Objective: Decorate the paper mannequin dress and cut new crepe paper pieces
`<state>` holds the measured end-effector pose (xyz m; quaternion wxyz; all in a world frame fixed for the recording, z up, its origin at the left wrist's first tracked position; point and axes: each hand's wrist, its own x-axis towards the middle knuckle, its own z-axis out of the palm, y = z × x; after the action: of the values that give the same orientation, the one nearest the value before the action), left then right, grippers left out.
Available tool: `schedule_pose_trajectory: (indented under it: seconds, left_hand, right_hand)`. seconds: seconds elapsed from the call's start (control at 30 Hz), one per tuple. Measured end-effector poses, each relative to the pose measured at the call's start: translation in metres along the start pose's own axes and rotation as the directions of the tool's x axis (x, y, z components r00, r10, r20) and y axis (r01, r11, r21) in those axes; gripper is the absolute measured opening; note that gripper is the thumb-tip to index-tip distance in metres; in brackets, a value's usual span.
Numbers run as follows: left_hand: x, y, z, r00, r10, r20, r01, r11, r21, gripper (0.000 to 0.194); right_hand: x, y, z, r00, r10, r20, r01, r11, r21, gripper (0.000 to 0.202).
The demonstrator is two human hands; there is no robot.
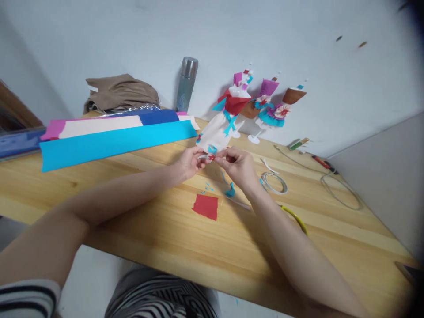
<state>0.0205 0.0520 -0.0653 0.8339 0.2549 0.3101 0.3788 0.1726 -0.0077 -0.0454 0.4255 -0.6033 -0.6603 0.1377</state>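
Right hand (pixel 239 165) has thumb and forefinger pinched on a small red flower (pixel 211 157) at the hem of a dress, the fingertips covering part of it. Left hand (pixel 191 162) meets it from the other side, fingers curled; whether they grip the flower, the hem or merely touch, I cannot tell. Just beyond both hands slants the dress (pixel 216 131), cream with a red top and blue bow, its lower edge partly behind the fingers.

Below the hands lie a red square (pixel 206 207) and blue scraps (pixel 230 191), some too tiny to make out. Right of the right hand is a pale ring (pixel 283 182); a yellow curve (pixel 297 217) pokes from behind that forearm, the rest covered. Past the right hand, by the wall, two smaller dresses (pixel 272 118) crowd together. Left of the left hand stretches blue paper (pixel 119 143), hiding much of the sheets behind it. Far right of the hands, something dark (pixel 410 270) is cut off by shadow.
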Motion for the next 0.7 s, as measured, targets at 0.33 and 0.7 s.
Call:
schedule_pose_trajectory:
  seconds: [0.33,0.7]
  left_hand:
    - [0.002,-0.009,0.009,0.995,0.018,0.095,-0.004,0.989,-0.151,0.010]
    - [-0.002,-0.006,0.008,0.996,0.019,0.084,-0.007,0.989,-0.150,0.016]
  right_hand:
    - [0.011,0.006,0.015,0.989,0.101,-0.109,-0.090,0.991,0.102,0.012]
    - [0.010,0.003,0.015,0.976,0.110,-0.189,-0.097,0.992,0.079,0.010]
